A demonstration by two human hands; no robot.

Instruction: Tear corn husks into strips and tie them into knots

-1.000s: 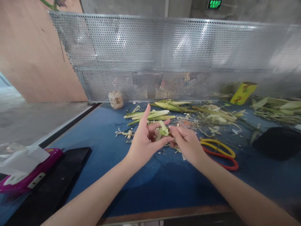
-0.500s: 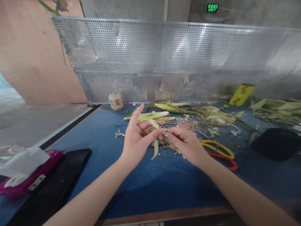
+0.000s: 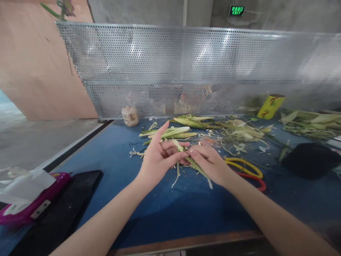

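Note:
My left hand (image 3: 157,158) and my right hand (image 3: 210,161) meet above the blue table (image 3: 165,209), pinching thin green leaf strips (image 3: 186,160) between them. The left thumb and middle fingers press on the strips while the index finger sticks out straight. My right hand's fingers are curled round the same strips, and two loose ends hang down toward the table.
Cut leaves and stalks (image 3: 213,128) are scattered behind the hands. Yellow and red scissors (image 3: 247,170) lie to the right, beside a black object (image 3: 306,160). A yellow cup (image 3: 270,106) and a perforated metal screen (image 3: 186,71) stand at the back. A magenta box (image 3: 29,206) sits left.
The leaf piece has been pulled out from a small bundle into longer strips that now hang below the fingers. Both hands stayed close together over the same spot.

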